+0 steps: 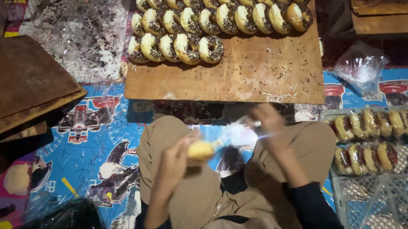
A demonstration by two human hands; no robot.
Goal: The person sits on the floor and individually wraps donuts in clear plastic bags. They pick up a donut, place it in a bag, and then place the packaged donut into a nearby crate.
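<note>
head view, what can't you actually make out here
- Right hand: motion-blurred; its grip on the clear wrapper cannot be told.
- Doughnut in the left hand: fingers cover its near side; the topping is not visible.
- Top row of doughnuts on the wooden board: cut off by the upper edge.
- White crate: cut off at the right edge; its bagged doughnuts blur under glare.

Left hand (pixel 174 163) curled closed at the knee, right hand (pixel 268 123) raised, blurred.

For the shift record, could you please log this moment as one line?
left hand: holds doughnut | right hand: on clear plastic bag, blurred | board: doughnut rows | crate: bagged doughnuts
</note>
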